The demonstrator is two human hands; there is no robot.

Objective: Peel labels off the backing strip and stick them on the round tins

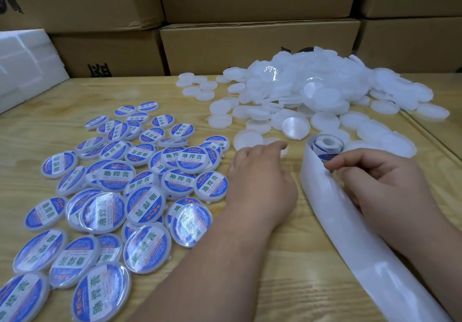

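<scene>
My left hand (260,179) lies palm down on the wooden table (287,266), fingers stretched out. Its fingertips reach a blank white tin (284,149) that is mostly hidden under them. My right hand (382,186) pinches thumb and forefinger on the white backing strip (350,236) just below the label roll (328,146). A bit of blue print shows by the fingertips. The bare strip trails off toward the lower right. Several tins with blue-and-white labels (117,196) are spread on the left. A heap of blank white tins (312,91) lies at the back right.
Stacked cardboard boxes (250,44) wall off the back of the table. A white foam block (25,61) sits at the far left edge. A seam in the tabletop (430,134) runs along the right side.
</scene>
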